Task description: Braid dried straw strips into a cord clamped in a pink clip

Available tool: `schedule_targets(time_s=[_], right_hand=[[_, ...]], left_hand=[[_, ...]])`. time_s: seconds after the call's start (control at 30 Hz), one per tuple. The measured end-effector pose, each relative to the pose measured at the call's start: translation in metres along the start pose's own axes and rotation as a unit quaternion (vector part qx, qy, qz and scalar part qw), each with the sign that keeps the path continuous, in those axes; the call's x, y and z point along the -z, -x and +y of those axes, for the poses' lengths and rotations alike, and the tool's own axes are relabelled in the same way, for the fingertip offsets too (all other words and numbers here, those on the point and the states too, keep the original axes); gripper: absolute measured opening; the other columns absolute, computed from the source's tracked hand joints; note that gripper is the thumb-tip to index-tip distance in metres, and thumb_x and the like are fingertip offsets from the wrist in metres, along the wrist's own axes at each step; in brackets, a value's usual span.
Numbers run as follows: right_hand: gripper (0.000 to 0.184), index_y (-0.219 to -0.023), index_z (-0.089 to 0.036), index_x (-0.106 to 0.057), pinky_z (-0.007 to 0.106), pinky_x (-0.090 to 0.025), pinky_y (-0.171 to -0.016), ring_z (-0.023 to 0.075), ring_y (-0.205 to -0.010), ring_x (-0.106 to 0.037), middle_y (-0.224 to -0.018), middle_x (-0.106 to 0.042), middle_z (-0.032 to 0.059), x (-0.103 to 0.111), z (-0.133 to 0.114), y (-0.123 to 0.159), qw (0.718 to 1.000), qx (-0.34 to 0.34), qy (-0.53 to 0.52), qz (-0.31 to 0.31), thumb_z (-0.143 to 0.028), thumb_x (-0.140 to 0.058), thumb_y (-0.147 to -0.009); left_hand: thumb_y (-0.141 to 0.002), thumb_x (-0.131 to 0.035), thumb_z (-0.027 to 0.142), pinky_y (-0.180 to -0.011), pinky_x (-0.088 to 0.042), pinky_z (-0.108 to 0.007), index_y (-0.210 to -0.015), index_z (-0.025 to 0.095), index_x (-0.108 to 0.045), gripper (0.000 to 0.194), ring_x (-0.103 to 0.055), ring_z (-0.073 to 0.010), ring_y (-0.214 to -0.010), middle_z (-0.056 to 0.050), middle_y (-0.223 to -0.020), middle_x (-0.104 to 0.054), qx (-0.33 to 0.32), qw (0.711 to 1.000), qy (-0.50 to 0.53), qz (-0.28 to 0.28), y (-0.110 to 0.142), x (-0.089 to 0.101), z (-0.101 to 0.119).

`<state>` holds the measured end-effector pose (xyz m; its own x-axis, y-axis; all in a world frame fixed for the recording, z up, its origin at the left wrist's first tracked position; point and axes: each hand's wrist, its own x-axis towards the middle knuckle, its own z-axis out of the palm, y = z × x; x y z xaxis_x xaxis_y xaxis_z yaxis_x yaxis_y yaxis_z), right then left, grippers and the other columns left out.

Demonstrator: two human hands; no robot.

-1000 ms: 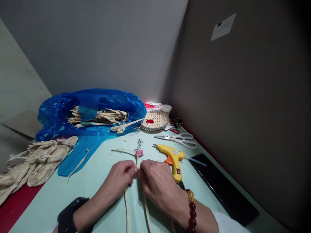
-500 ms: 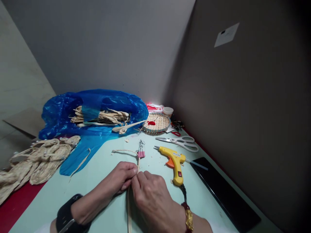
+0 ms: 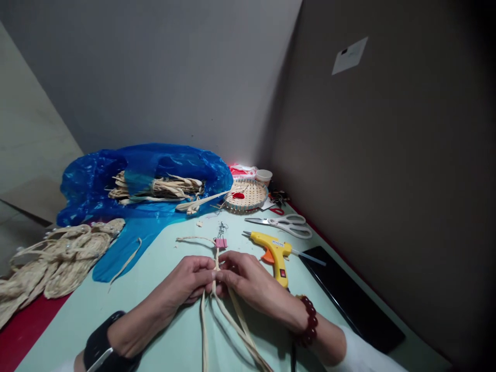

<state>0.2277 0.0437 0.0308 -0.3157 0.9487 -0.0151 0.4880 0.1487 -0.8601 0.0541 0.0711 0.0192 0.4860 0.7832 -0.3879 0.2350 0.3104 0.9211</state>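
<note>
My left hand (image 3: 194,279) and my right hand (image 3: 242,274) meet at the middle of the table, fingertips pinched on a braid of pale straw-like strands (image 3: 217,262). Several loose strands (image 3: 236,325) hang from the pinch toward me. Above my fingers, a pink binder clip (image 3: 220,243) grips the braid's far end, with a thin strand sticking out to its left. Dark wire or thread is tangled about the clip's handles. A dark watch is on my left wrist and a red bead bracelet on my right.
To the right lie a yellow glue gun (image 3: 277,253), white-handled scissors (image 3: 287,225) and a black flat panel (image 3: 352,299). A blue plastic bag (image 3: 93,175) with dried strands, a woven basket (image 3: 253,194) and a cup (image 3: 264,176) stand at the back. Woven straw sandals (image 3: 65,258) lie left.
My right hand has turned from palm-down to fingers pinching beside the left. The loose strands now show, spread below my hands. The view has shifted slightly.
</note>
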Motion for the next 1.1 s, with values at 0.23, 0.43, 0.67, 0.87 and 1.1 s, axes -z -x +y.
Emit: schedule_targets(time_s=[0.23,0.43,0.67,0.87,1.1], right_hand=[[0.016,-0.07,-0.016,-0.056,0.021,-0.028,-0.052,0.0105,-0.06,-0.042,-0.062,-0.049,-0.0032,-0.008,0.003,-0.003,1.0,-0.02,-0.011,-0.002,-0.025,-0.053,-0.083],[0.024,-0.057,-0.015,-0.053,0.023,-0.023,-0.05,0.0092,-0.055,-0.036,-0.052,-0.041,-0.0046,-0.011,0.011,-0.009,0.999,-0.014,-0.023,0.043,-0.021,-0.053,-0.08],[0.023,-0.06,-0.013,-0.062,0.024,-0.025,-0.052,0.0094,-0.053,-0.037,-0.052,-0.049,-0.0027,-0.018,0.014,-0.005,0.995,-0.004,-0.063,0.074,-0.019,-0.052,-0.08],[0.023,-0.054,-0.015,-0.05,0.023,-0.023,-0.05,0.0095,-0.056,-0.032,-0.053,-0.038,-0.0038,-0.015,0.017,-0.007,0.987,-0.01,-0.156,0.039,-0.019,-0.053,-0.076],[0.026,-0.052,-0.015,-0.047,0.022,-0.022,-0.049,0.0081,-0.054,-0.028,-0.052,-0.036,-0.0041,-0.015,0.014,-0.006,0.965,-0.044,-0.26,0.003,-0.025,-0.056,-0.074]], left_hand=[[-0.074,-0.055,0.042,-0.039,-0.016,-0.021,-0.071,0.018,-0.055,0.025,-0.024,-0.0053,-0.037,0.006,-0.053,-0.049,-0.02,0.994,-0.104,0.025,0.0,0.0,-0.001],[-0.079,-0.052,0.034,-0.057,-0.025,-0.026,-0.055,0.019,-0.052,0.028,-0.041,-0.0147,-0.057,0.003,-0.053,-0.049,-0.096,0.951,-0.274,0.109,0.008,-0.007,0.004],[-0.086,-0.042,0.036,-0.059,-0.028,-0.027,-0.061,0.021,-0.052,0.031,-0.046,-0.0172,-0.06,0.002,-0.057,-0.051,-0.09,0.899,-0.409,0.132,0.019,-0.009,0.013],[-0.092,-0.034,0.032,-0.06,-0.036,-0.028,-0.069,0.022,-0.053,0.032,-0.056,-0.0182,-0.062,-0.001,-0.065,-0.062,-0.119,0.884,-0.429,0.14,0.024,-0.024,0.004],[-0.094,-0.023,0.02,-0.067,-0.044,-0.039,-0.093,0.018,-0.062,0.038,-0.069,-0.0299,-0.076,-0.013,-0.086,-0.073,-0.124,0.813,-0.558,0.11,0.03,-0.046,-0.012]])
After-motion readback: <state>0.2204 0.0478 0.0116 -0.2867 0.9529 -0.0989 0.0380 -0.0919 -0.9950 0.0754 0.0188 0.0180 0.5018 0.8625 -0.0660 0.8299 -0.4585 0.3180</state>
